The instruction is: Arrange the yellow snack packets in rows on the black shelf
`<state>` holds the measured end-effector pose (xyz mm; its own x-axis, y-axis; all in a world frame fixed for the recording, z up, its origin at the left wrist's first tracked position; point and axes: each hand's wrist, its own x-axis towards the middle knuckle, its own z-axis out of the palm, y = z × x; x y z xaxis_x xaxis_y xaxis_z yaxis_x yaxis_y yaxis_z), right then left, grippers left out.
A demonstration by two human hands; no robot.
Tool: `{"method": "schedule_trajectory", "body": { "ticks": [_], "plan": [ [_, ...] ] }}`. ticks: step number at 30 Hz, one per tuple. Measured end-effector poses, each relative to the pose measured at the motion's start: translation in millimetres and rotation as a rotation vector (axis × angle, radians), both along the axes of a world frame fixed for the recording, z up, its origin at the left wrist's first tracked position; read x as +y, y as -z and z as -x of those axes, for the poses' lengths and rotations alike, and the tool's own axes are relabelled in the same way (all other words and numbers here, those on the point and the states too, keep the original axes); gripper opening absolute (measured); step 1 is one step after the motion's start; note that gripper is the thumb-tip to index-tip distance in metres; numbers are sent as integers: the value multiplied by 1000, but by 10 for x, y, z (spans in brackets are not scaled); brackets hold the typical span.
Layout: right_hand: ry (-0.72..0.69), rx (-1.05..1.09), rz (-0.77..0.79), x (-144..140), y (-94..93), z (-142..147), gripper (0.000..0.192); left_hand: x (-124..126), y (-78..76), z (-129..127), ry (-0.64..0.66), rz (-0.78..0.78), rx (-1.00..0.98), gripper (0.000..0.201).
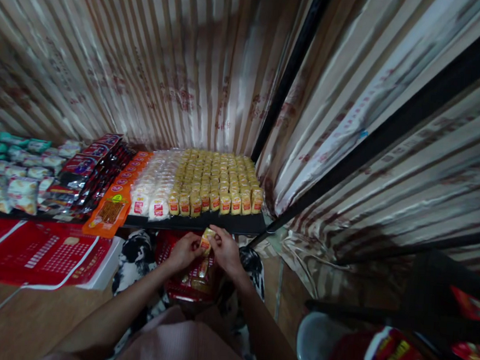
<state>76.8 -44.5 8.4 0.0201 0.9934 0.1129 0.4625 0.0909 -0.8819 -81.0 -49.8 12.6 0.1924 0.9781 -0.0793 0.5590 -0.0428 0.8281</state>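
Note:
Between my two hands is a small yellow snack packet (206, 242) with a red label, held upright above my lap. The fingers of my left hand (184, 251) pinch its left side, while my right hand (226, 250) grips the right side and top. Below them, a red basket (188, 295) rests on my lap with a few more yellow packets (201, 270) inside, partly hidden by my hands. Just ahead on a black shelf (229, 222) stand tight rows of matching yellow packets (219, 184).
Left along the shelf are white packets (155, 188), an orange snack bag (110, 215), dark red-blue packs (90, 175) and white-green packets (21, 186). A red basket (54, 255) sits below. Black poles (325, 191) and a striped curtain (170, 60) stand behind. A pale tub (315, 339) is at lower right.

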Motion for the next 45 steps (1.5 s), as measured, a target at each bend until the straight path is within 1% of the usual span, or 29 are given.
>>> {"method": "schedule_trajectory", "body": {
  "ticks": [2, 5, 7, 10, 15, 19, 22, 25, 27, 31, 34, 38, 45],
  "plan": [
    [-4, 11, -52, 66, -72, -2, 36, 55, -17, -95, -82, 13, -48, 9],
    [44, 72, -74, 143, -78, 5, 40, 174, -15, -255, -229, 12, -103, 10],
    [79, 66, -95, 178, -36, 8, 39, 266, -18, -352, -305, -6, -77, 9],
    [101, 42, -121, 221, 44, 0, 36, 391, -40, -471, -371, -19, 39, 13],
    [152, 10, -121, 324, 126, -53, 35, 545, -75, -603, -402, 13, 225, 24],
    [159, -21, -152, 427, 167, -113, 37, 643, -53, -653, -393, 0, 284, 26],
    [174, -48, -158, 495, 212, -152, 38, 690, -20, -670, -360, -48, 273, 24],
    [170, -60, -159, 538, 258, -180, 40, 707, 1, -693, -339, -89, 213, 30],
    [163, -69, -151, 550, 279, -188, 41, 705, -2, -717, -349, -100, 174, 32],
    [177, -80, -132, 551, 293, -185, 40, 690, -28, -770, -374, -106, 212, 25],
    [192, -85, -138, 547, 291, -180, 40, 692, -22, -784, -365, -124, 240, 25],
    [186, -74, -136, 548, 299, -181, 40, 728, 17, -763, -349, -133, 183, 23],
    [162, -61, -142, 513, 310, -200, 42, 775, 52, -771, -382, -115, 106, 18]
  ]
}}
